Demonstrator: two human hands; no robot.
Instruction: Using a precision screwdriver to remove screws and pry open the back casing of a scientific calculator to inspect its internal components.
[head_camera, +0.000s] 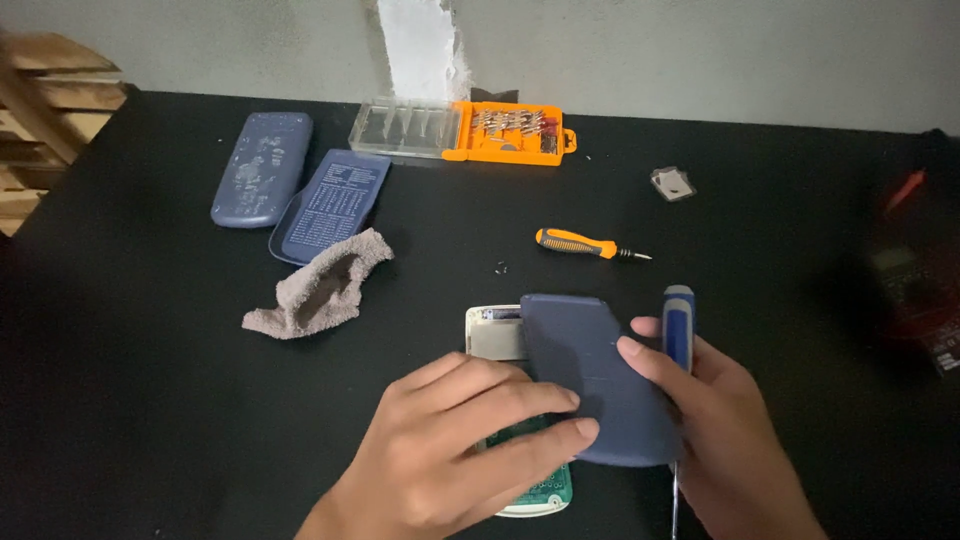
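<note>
My left hand (468, 440) lies flat on an opened calculator body (497, 335), whose green circuit board (545, 490) shows below my fingers. A blue back cover (590, 375) rests tilted over the body; my left fingertips touch its edge. My right hand (715, 425) grips the cover's right side and also holds a blue-and-white screwdriver (679, 325), its handle pointing away from me and its shaft down past my palm.
An orange-handled screwdriver (590, 244) lies beyond the calculator. A grey cloth (320, 288), two blue calculator covers (262, 167) (335, 203) and an orange bit case (480, 130) sit farther back. A small plastic packet (672, 183) lies right. Wooden slats (55, 95) stand at left.
</note>
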